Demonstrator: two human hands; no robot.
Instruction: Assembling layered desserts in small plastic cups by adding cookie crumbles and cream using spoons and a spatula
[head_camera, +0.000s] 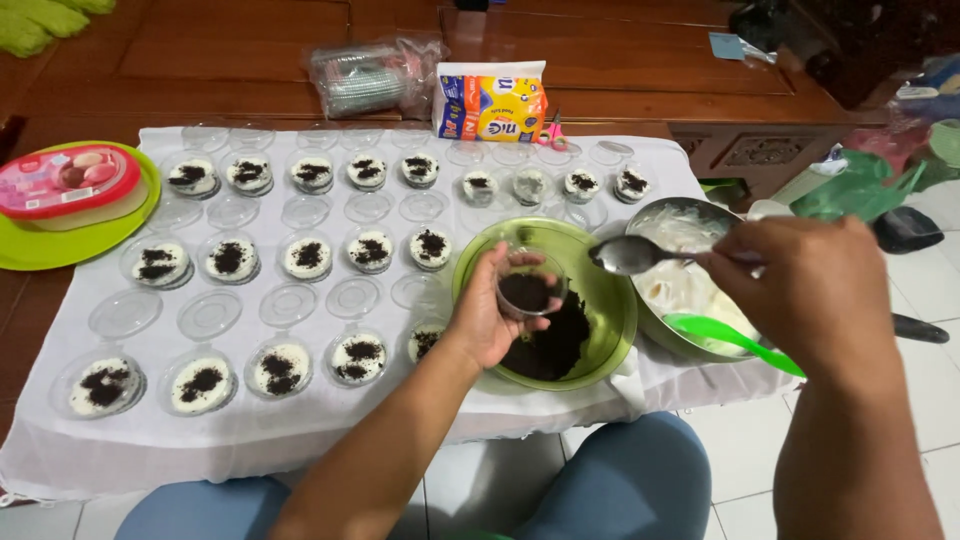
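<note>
Just right of the frame's middle, the left hand (490, 315) cups a small clear cup (527, 290) of dark crumbs over the green bowl (600, 270). The right hand (800, 290), further right, pinches a metal spoon (635, 255); its long axis runs leftward, bowl end just above and right of the cup, nearly touching.

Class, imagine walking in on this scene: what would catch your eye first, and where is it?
Rows of small clear cups of white cream topped with dark crumbs cover the white cloth. At centre, the left hand holds a crumb-filled cup over a green bowl, while the right hand holds a metal spoon beside it.
</note>
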